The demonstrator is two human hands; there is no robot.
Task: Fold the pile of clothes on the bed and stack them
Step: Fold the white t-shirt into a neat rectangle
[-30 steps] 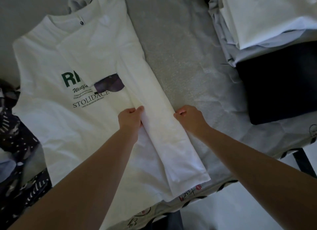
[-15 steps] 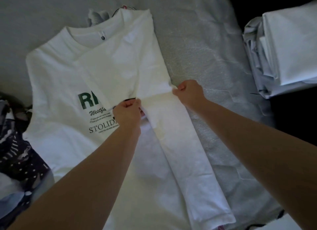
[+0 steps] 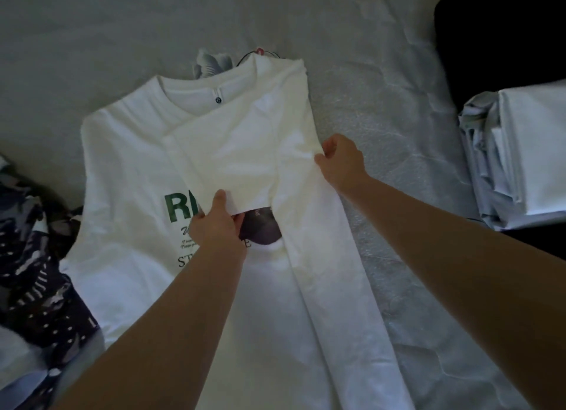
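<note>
A white T-shirt (image 3: pixel 128 164) with green and black print lies face up on the grey bed (image 3: pixel 92 36), collar away from me. Its right side is folded over the front, with the sleeve (image 3: pixel 232 161) lying across the chest. My left hand (image 3: pixel 217 223) pinches the sleeve's lower edge over the print. My right hand (image 3: pixel 343 161) grips the folded right edge of the shirt at sleeve height. A stack of folded white and pale clothes (image 3: pixel 520 155) sits at the right.
A dark patterned garment (image 3: pixel 33 272) lies crumpled at the left edge, touching the shirt. A black folded item (image 3: pixel 496 42) lies behind the stack at the right. Bare grey bed cover stretches beyond the collar.
Both hands have slid up the shirt's folded strip toward the collar. The left hand now pinches the sleeve edge and the right holds the fold at sleeve height.
</note>
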